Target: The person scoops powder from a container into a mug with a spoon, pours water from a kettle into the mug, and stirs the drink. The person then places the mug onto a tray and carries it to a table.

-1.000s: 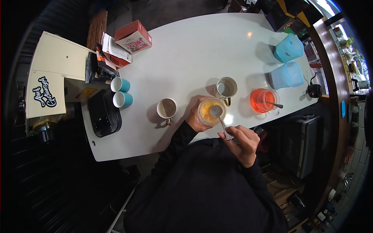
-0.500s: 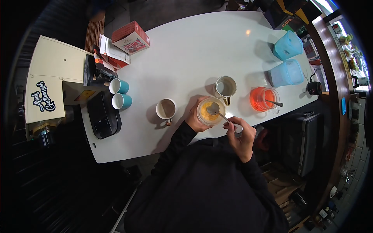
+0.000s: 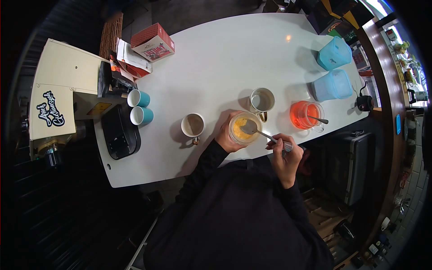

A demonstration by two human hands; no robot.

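My left hand [image 3: 226,136] is wrapped round a clear jar [image 3: 255,121] holding a yellow-orange substance [image 3: 240,130]. With its fingers pinched on the handle, my right hand [image 3: 285,157] holds a metal spoon [image 3: 269,136], whose bowl rests inside the jar. Just behind the jar stands a metal cup [image 3: 262,100]. To the left of my left hand is a white mug [image 3: 193,125] with something brownish inside. A glass mug [image 3: 302,114] of red liquid, with a spoon in it, stands to the right.
Two light-blue containers [image 3: 333,85] stand at the table's right end. On the left are two teal cups [image 3: 141,115], a black tray [image 3: 120,132], a red and white box [image 3: 155,45] and a cream machine [image 3: 58,85]. A small black kettle [image 3: 364,103] sits at the right edge.
My right hand has shifted right and a little down, and the spoon now lies at a flatter slant in the jar. My left hand and the jar have stayed about where they were.
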